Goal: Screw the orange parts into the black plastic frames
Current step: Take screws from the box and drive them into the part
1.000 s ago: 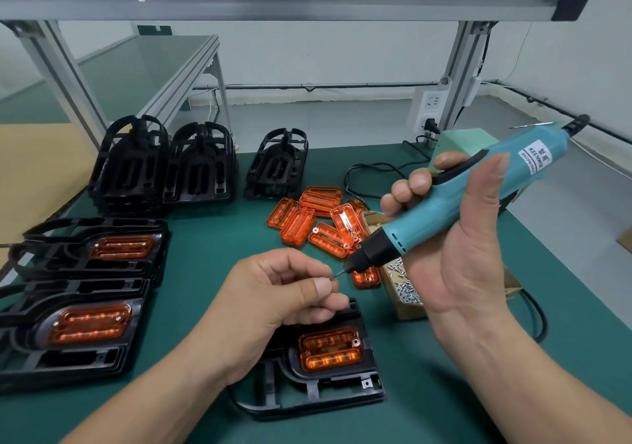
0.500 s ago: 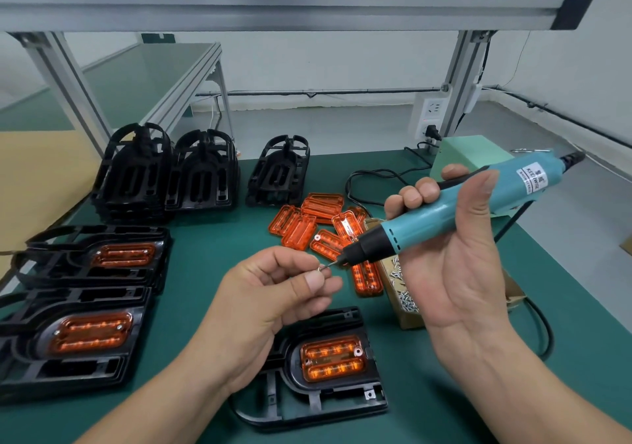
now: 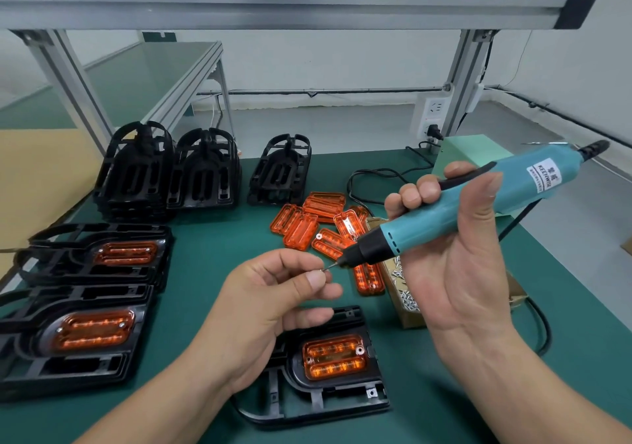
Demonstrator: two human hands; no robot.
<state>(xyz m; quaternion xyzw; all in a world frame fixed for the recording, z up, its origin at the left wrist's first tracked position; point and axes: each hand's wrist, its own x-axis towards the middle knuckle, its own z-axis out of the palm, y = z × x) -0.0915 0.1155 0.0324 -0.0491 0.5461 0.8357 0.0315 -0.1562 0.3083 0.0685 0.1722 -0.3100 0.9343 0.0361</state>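
Note:
A black plastic frame (image 3: 328,399) lies flat near the table's front edge with an orange part (image 3: 334,356) seated in it. My left hand (image 3: 273,303) hovers above the frame and pinches a small screw (image 3: 323,270) between thumb and forefinger. My right hand (image 3: 455,272) grips a teal electric screwdriver (image 3: 455,209), held slanted, its bit tip touching the screw. A pile of loose orange parts (image 3: 321,226) lies behind the hands.
Two frames fitted with orange parts (image 3: 92,330) (image 3: 124,253) lie stacked at the left. Upright stacks of bare black frames (image 3: 136,173) (image 3: 280,173) stand at the back. A cardboard box of screws (image 3: 403,293) sits by my right hand. A green power unit (image 3: 468,151) and its cables are at the back right.
The view has tilted up a little, so everything sits lower in the picture. Both hands stay together with the bit at the screw; the screwdriver lies slightly flatter.

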